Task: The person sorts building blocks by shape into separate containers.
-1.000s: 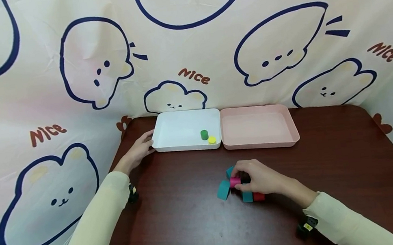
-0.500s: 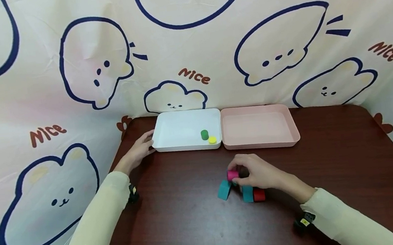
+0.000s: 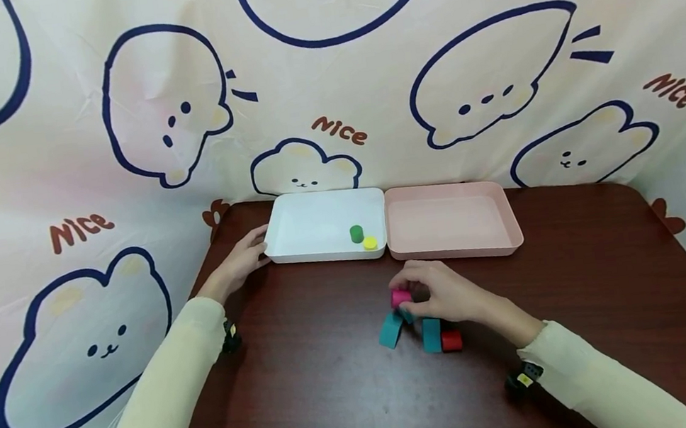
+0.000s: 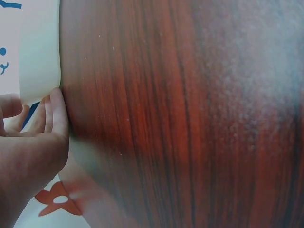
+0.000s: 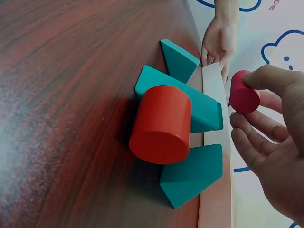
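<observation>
My right hand (image 3: 449,291) pinches a magenta cylinder block (image 5: 243,92) between thumb and fingers, above the table. Below and beside it lie three teal angled blocks: one on the left (image 3: 390,330), one partly hidden under the hand (image 3: 406,315), and one on the right (image 3: 431,335). A red cylinder block (image 5: 161,124) touches the right-hand teal block in the head view. At the back left, my left hand (image 3: 241,261) rests its fingertips against the left end of a white tray (image 3: 297,257). That tray holds a green cylinder block (image 3: 356,234) and a yellow cylinder block (image 3: 370,243).
Right beside the white tray stands a shallow pink tray (image 3: 457,252) with bare floor. Both trays sit at the back of the dark wooden table (image 3: 313,389). A pale printed curtain (image 3: 386,94) hangs behind and at the sides.
My right hand has lifted the magenta cylinder block away from the teal blocks and moved slightly left and toward the trays. My left hand stays against the white tray.
</observation>
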`<control>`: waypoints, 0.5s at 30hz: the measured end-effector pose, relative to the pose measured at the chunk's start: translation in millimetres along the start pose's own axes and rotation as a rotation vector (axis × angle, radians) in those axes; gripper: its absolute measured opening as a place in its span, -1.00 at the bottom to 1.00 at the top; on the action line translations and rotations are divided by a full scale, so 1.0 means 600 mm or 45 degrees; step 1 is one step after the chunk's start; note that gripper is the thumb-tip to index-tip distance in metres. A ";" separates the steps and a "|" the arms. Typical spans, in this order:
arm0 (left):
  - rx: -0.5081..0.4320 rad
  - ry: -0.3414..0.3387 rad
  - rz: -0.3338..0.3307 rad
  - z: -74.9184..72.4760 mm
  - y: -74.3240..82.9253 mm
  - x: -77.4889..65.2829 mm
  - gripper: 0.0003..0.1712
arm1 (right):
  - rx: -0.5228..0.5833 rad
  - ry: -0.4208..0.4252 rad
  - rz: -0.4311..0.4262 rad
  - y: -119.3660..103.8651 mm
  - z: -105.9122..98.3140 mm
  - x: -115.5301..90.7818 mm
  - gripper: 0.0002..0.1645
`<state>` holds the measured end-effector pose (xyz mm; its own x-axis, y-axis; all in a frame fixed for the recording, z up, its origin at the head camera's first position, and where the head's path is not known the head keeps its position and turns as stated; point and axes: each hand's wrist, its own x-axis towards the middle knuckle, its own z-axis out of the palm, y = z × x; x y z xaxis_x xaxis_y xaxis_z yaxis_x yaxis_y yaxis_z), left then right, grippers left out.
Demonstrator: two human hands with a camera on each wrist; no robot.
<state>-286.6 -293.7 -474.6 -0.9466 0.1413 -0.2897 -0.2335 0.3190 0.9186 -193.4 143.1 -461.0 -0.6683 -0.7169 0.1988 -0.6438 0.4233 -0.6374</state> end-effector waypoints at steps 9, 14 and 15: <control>-0.016 -0.001 -0.018 -0.004 -0.002 0.003 -0.35 | 0.025 -0.012 -0.007 -0.002 -0.008 0.012 -0.67; -0.011 -0.003 -0.019 -0.005 -0.002 0.005 -0.35 | 0.030 -0.024 0.017 -0.002 -0.011 0.019 -0.68; -0.010 -0.002 -0.018 -0.005 -0.002 0.005 -0.35 | 0.030 -0.026 0.022 -0.003 -0.011 0.020 -0.68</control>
<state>-289.5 -296.7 -475.9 -0.9428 0.1388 -0.3030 -0.2484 0.3135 0.9165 -203.1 137.4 -452.5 -0.6713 -0.7209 0.1724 -0.6231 0.4228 -0.6580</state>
